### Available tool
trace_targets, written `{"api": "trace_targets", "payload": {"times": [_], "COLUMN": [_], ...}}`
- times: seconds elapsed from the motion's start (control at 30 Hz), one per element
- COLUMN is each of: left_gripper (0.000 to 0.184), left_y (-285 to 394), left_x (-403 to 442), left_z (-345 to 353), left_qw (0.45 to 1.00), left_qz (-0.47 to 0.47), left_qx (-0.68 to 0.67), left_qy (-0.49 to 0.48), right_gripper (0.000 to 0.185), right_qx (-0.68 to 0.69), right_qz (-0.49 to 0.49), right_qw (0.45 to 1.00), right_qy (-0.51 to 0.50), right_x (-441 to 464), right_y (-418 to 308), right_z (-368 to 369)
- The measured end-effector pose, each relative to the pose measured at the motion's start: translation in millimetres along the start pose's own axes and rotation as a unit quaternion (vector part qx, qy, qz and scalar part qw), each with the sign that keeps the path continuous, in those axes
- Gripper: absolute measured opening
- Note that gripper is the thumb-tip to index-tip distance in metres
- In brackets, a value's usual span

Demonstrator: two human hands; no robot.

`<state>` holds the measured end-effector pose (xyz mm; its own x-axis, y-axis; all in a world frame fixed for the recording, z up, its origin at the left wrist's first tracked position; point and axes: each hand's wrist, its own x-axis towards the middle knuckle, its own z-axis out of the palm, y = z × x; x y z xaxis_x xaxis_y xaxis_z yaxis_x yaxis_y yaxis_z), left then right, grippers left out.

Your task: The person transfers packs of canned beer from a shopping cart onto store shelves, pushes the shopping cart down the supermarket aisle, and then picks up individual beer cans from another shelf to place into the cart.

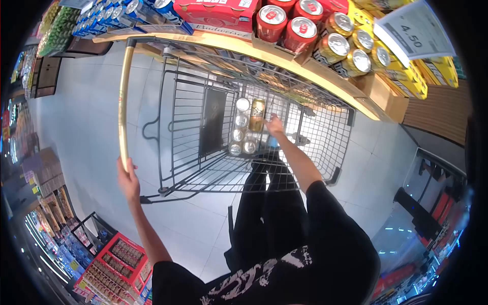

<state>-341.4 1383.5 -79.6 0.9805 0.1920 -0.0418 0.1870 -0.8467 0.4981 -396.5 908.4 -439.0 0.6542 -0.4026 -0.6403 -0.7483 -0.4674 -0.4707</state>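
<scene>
A wire shopping cart [189, 109] stands in front of me. My left hand [128, 178] is wrapped round the lower end of its long yellowish handle [123, 101]. My right hand [274, 125] reaches down into the basket, just right of a gold can [258, 113] that lies on its side. Its fingers look bent, and whether they touch the can is too small to tell. Several silver-topped cans [241, 121] stand upright in the basket, left of and below the gold can. Something light blue [273, 142] shows under my right wrist.
Along the top runs a wooden shelf edge [229, 41] with red cans [303, 27], gold cans [338, 44] and blue cans [137, 7]. A price tag [414, 33] reads 4.50. A red display [114, 264] stands at the lower left.
</scene>
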Motion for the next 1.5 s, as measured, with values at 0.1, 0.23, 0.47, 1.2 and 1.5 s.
{"api": "trace_targets", "payload": {"times": [0.1, 0.23, 0.47, 1.2, 1.5], "left_gripper": [0.032, 0.033, 0.032, 0.030, 0.030], "left_y": [1, 7, 16, 27, 26], "left_x": [-2, -4, -5, -5, -6], "left_z": [4, 0, 3, 4, 3], "left_qw": [0.999, 0.997, 0.990, 0.990, 0.989], "left_qz": [-0.005, -0.054, -0.098, -0.048, -0.051], "left_qx": [0.022, 0.052, 0.087, 0.111, 0.122], "left_qy": [0.023, 0.022, 0.041, 0.066, 0.071], "right_gripper": [0.076, 0.080, 0.062, 0.076, 0.088], "right_qx": [-0.013, -0.081, 0.052, 0.251, 0.035], "right_qz": [0.050, 0.093, 0.017, -0.296, -0.311], "right_qw": [0.998, 0.992, 0.998, 0.892, 0.945], "right_qy": [-0.025, -0.037, -0.008, -0.230, -0.093], "right_x": [15, 37, 27, 101, 47], "right_y": [-53, -79, -105, -109, -126], "right_z": [-4, -2, -38, -14, -54]}}
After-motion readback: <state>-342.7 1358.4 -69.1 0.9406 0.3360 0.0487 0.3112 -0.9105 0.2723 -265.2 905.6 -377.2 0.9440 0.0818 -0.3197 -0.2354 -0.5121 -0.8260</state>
